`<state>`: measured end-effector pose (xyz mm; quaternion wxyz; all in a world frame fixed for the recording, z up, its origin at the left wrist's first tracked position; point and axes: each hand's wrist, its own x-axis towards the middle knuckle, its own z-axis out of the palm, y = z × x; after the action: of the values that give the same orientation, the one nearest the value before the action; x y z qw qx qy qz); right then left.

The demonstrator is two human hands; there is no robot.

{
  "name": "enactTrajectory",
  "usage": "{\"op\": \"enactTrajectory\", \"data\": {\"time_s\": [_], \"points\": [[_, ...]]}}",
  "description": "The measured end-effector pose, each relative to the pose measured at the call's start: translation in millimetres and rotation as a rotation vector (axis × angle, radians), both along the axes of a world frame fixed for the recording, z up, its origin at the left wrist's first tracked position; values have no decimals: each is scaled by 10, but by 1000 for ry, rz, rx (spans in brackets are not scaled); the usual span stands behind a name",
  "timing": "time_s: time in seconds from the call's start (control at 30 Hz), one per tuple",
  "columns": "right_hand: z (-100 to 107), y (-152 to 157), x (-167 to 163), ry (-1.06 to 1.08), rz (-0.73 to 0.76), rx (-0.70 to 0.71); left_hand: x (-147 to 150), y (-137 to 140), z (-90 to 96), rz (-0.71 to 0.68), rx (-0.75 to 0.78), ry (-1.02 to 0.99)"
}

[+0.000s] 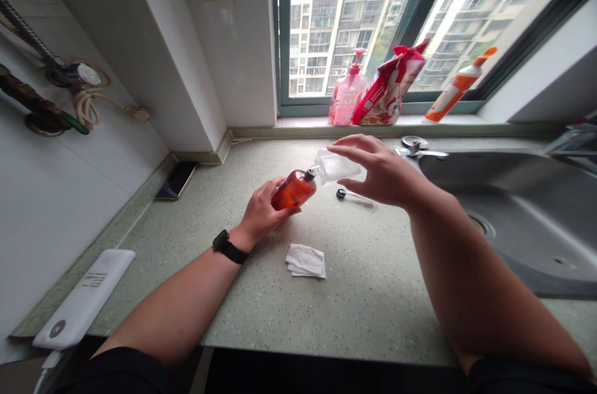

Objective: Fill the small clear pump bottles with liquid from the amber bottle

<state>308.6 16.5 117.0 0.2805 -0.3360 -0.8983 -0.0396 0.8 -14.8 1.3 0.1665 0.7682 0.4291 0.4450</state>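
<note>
My left hand (265, 210) is wrapped round an amber bottle (295, 190), tilted with its dark neck up and to the right. In my right hand (373, 169) a clear, frosted-looking bottle (336, 166) lies almost on its side between thumb and fingers. The mouths of the two bottles meet, or nearly so; I cannot tell whether liquid flows. Just below the clear bottle, a pump top with a black cap (341, 194) and a pale tube lies on the counter. A folded white tissue (306, 260) rests nearer to me.
A steel sink (527, 195) with a tap (422, 150) is at the right. On the windowsill stand a pink pump bottle (347, 96), a red bag (392, 86) and an orange-white bottle (459, 88). At left lie a phone (177, 181) and a white power bank (86, 297) with a cable.
</note>
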Motion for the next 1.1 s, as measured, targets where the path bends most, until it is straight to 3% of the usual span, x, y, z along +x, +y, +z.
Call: {"op": "enactTrajectory", "data": {"time_s": [1.1], "points": [[3, -11, 9, -15, 21, 50, -12, 27, -57, 20, 9, 29]]}}
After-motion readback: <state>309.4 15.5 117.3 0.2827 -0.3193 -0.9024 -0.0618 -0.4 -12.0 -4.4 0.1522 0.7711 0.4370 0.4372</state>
